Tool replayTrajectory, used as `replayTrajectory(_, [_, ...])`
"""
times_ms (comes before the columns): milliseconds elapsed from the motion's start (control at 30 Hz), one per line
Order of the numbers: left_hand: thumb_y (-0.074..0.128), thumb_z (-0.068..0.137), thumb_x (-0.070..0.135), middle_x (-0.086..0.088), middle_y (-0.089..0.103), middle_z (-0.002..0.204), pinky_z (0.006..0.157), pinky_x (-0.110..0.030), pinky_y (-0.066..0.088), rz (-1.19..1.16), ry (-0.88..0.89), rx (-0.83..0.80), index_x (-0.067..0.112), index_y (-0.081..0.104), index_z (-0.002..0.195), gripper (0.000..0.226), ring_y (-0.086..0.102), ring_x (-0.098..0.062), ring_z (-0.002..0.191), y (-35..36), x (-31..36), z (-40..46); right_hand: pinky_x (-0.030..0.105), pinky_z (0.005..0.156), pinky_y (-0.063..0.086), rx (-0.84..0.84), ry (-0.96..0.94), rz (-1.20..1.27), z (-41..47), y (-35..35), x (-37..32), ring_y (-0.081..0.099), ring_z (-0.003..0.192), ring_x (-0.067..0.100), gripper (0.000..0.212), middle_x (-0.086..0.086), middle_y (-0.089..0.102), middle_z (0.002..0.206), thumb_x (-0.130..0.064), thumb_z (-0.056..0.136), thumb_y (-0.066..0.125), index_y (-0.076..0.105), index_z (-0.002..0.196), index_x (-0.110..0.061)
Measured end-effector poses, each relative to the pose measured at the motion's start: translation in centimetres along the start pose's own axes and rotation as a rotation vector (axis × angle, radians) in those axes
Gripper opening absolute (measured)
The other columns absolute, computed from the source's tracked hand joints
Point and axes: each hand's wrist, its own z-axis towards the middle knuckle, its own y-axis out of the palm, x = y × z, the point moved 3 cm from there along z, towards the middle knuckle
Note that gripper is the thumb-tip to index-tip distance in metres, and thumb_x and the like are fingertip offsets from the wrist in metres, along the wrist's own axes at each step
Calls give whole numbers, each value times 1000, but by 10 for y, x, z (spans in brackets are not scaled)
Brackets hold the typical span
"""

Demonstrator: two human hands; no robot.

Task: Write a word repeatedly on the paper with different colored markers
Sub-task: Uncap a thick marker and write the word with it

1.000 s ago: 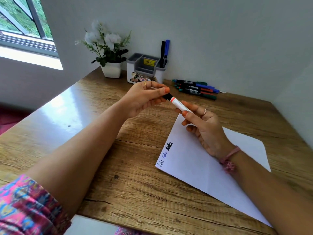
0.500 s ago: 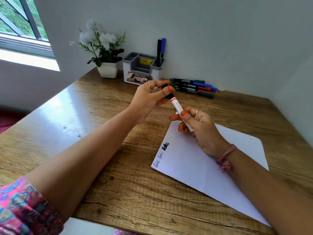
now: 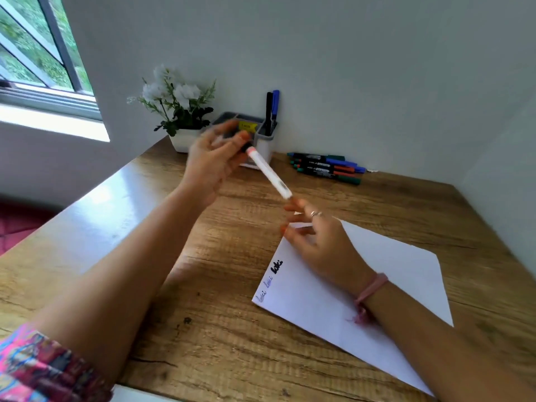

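Left hand (image 3: 213,159) is gripping the black cap end of a white marker (image 3: 268,172) above the desk (image 3: 203,285), while right hand (image 3: 316,242), fingers loosely spread, is hovering at its four-o'clock over the paper (image 3: 391,274).

The paper (image 3: 362,288) lies on the table (image 3: 226,329) at lower right. Along the wall behind, upper centre: plant pot (image 3: 183,139), organizer (image 3: 265,140) to its right, then loose markers (image 3: 326,168).

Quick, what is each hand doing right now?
Left hand: closed on the capped end of the white marker.
Right hand: open, fingers spread just below the marker's other end, holding nothing.
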Motion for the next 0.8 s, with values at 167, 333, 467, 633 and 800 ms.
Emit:
replayTrajectory(167, [73, 80, 9, -12, 70, 91, 79, -40, 57, 76, 367, 305, 10, 54, 96, 25, 70, -25, 86, -20, 41, 17, 24, 84, 43, 70, -247, -600, -5, -9, -5, 57, 97, 15, 19, 0, 60, 106, -24, 86, 60, 61, 104, -16])
replayTrajectory(333, [71, 82, 9, -9, 68, 92, 79, -35, 58, 289, 532, 304, 13, 54, 94, 21, 71, -20, 84, 11, 60, 60, 33, 84, 46, -114, -145, -509, -2, -3, 5, 53, 96, 16, 35, 1, 61, 107, -34, 92, 38, 63, 109, -15])
replayTrajectory(467, [70, 81, 5, -3, 65, 89, 80, -41, 57, 440, 544, 247, 16, 54, 90, 21, 69, -13, 81, 37, 58, 111, 30, 81, 45, -120, -161, -490, -2, 1, 6, 50, 93, 13, 33, -2, 60, 103, -35, 94, 37, 62, 107, -17])
replayTrajectory(633, [75, 78, 11, -3, 66, 89, 79, -38, 57, 682, 456, 252, 10, 60, 93, 21, 67, -22, 83, 48, 26, 159, 28, 79, 43, -101, -149, -461, -2, 2, 9, 48, 90, 9, 29, -7, 57, 101, -36, 94, 37, 60, 103, -22])
replayTrajectory(800, [74, 78, 11, -8, 67, 100, 69, 0, 40, 896, 441, 166, -1, 66, 104, 30, 61, -15, 88, 59, 1, 173, 25, 79, 41, -111, -142, -454, -1, 3, 10, 48, 91, 9, 39, -8, 57, 102, -42, 91, 28, 60, 103, -23])
